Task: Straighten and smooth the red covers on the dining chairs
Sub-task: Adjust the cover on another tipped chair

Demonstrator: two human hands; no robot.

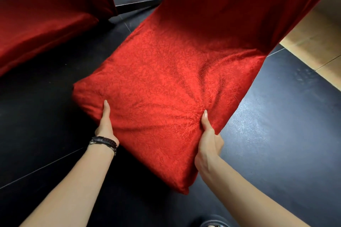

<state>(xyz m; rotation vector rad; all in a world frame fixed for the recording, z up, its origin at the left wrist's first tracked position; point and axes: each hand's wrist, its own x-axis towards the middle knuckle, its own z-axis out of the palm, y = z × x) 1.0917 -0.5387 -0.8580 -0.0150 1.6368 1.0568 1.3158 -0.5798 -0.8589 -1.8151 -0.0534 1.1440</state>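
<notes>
At the centre of the frame the cover point(166, 72) on the near seat is gripped at its front edge by the left hand point(106, 123) and right hand point(209, 140), thumbs on top, fingers hidden beneath, seemingly so that creases are drawn out.

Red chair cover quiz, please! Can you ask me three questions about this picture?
1. True or false: the left hand has a dark wristband at its wrist.
2. Where does the right hand grip the red cover? A) at the seat's edge B) on top of the backrest C) nowhere
3. How many red-covered chairs show?
Key: 1 true; 2 A; 3 two, the near one and a second chair to the left.
</notes>
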